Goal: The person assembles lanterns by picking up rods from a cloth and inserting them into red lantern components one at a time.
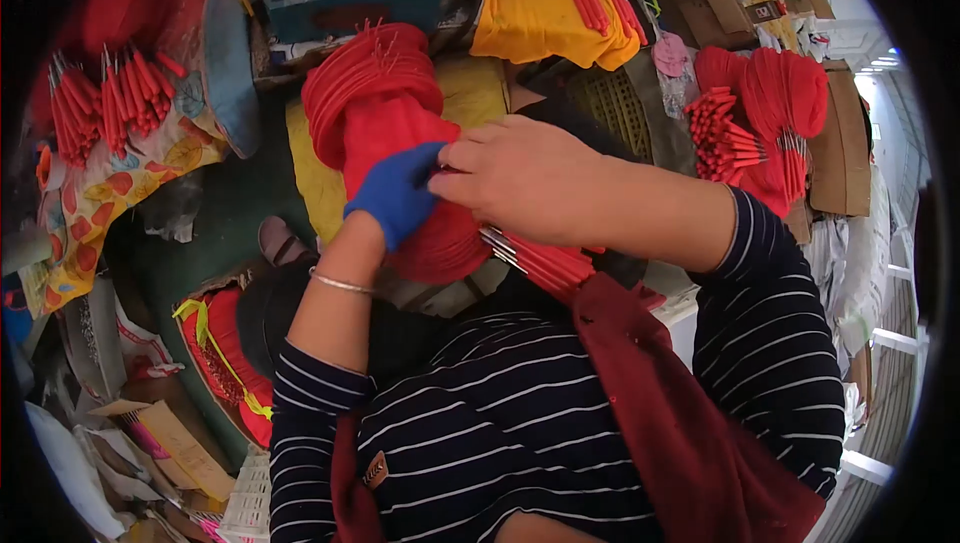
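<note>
My left hand (400, 193), in a blue glove, is closed at the edge of a red fabric bundle (385, 133). My right hand (515, 178) is bare, its fingers pinched together against the left fingertips. Whatever lies between the fingertips is too small and covered to make out. Above the hands, the bundle's upper part is a stack of red rings (375, 73) with thin ends sticking up. Below my right wrist, several slim red sticks with silvery metal ends (540, 261) point out from under the bundle, close to my body.
Yellow cloth (545, 3) with red sticks lies at the back. Red bundles with sticks sit on the right (770, 103) and upper left (115, 93). A box of red material (225, 343) with a yellow-green tie stands lower left, near cardboard boxes (170, 443).
</note>
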### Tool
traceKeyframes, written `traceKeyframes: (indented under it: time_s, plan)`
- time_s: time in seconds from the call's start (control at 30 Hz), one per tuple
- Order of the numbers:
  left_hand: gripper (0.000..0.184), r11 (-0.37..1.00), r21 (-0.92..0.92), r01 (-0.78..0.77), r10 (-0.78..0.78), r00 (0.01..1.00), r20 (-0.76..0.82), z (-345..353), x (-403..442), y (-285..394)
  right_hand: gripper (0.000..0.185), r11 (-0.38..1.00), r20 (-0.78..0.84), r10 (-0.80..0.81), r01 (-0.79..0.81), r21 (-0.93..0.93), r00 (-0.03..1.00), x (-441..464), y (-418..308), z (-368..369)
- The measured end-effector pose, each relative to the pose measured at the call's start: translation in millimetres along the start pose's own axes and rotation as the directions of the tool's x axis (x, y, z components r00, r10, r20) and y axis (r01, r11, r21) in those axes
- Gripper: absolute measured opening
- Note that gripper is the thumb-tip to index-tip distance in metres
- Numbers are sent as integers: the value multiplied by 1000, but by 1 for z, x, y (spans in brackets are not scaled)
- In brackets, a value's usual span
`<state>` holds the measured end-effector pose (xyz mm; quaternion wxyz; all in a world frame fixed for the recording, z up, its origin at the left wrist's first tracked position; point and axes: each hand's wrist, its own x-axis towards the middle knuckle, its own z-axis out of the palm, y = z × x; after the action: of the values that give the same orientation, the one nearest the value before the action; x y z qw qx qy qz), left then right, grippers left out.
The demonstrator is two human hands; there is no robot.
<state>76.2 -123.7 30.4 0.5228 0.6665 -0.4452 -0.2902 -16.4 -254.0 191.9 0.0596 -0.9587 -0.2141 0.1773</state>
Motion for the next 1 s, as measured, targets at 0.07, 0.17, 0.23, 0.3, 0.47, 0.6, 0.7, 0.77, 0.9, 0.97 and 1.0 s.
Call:
traceKeyframes:
  time_s: [0.07, 0.17, 0.23, 0.3, 0.47, 0.6, 0.7, 0.77, 0.9, 0.97, 1.0]
  plan:
    - [37, 982, 174, 73, -21, 959, -283, -22, 4, 8, 48, 717, 3, -88, 61, 695, 996, -14, 24, -19]
    - [40, 813, 578, 73, 271, 831, -486, -38, 17, 10, 45, 467, -24, 367, -162, 869, 930, -24, 90, -4]
    - [44, 807, 550, 215, 115, 856, -503, -34, 21, 1, 49, 749, -212, 607, -460, 477, 766, -29, 170, 20]
    - [45, 761, 604, 236, 128, 859, -497, -33, 23, 5, 44, 679, -354, 727, -691, 247, 588, -43, 250, 41]
    - [46, 658, 701, 275, 149, 864, -480, -35, 25, 3, 33, 325, -280, 906, -945, -20, 317, -53, 320, 47]
    - [40, 691, 651, 315, 91, 855, -511, -33, 29, 7, 23, 401, -406, 835, -916, -12, 371, -47, 343, 68]
    - [32, 702, 631, 330, 67, 852, -520, -34, 31, 12, 29, 490, -439, 815, -855, 172, 378, -44, 342, 67]
    - [28, 715, 626, 311, 79, 853, -515, -30, 32, 16, 34, 498, -422, 834, -815, 297, 356, -39, 318, 58]
    - [23, 890, 420, 175, 34, 895, -446, -19, 26, 16, 51, 372, -203, 859, -300, 878, 471, -33, 228, 54]
    - [22, 930, 351, 110, 27, 931, -363, -12, 25, 10, 40, 201, -125, 856, -100, 974, 502, -26, 169, 58]
    - [21, 985, 163, 58, -12, 964, -267, -14, 21, 2, 28, 206, -93, 744, -95, 974, 662, -29, 157, 68]
